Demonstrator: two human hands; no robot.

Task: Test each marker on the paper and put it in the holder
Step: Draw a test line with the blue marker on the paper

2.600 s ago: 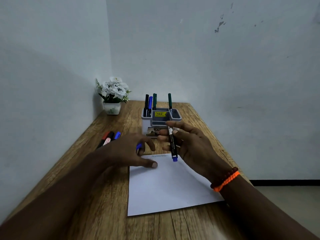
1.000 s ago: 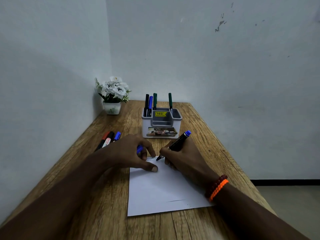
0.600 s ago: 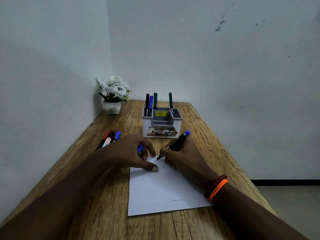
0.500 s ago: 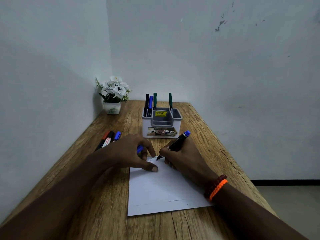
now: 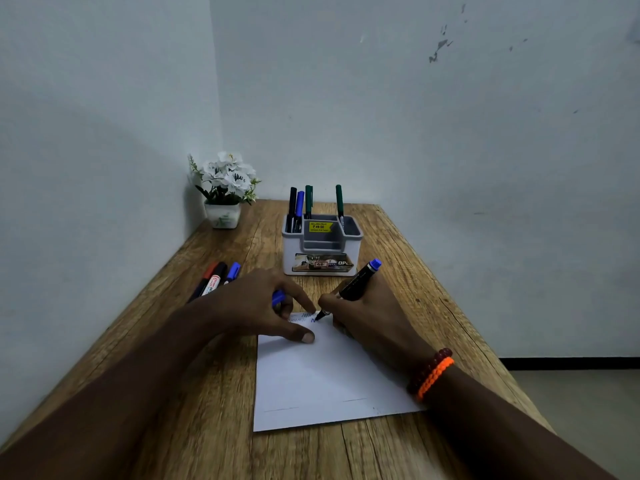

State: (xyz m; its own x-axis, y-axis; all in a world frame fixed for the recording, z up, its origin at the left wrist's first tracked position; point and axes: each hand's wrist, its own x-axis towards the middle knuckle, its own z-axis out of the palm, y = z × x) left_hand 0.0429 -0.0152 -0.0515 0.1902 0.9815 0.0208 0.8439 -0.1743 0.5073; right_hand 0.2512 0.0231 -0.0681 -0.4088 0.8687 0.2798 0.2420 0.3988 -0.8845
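Marker (image 5: 358,280) in right hand (image 5: 367,320), tip on paper (image 5: 325,375)

Small white pot (image 5: 222,215) of white flowers (image 5: 227,176) in the far left corner of a wood-grain table (image 5: 207,427), against pale walls (image 5: 450,133). Dark scuff marks (image 5: 437,50) high on the right wall. Black skirting strip (image 5: 571,363) above pale floor (image 5: 588,410) at lower right.
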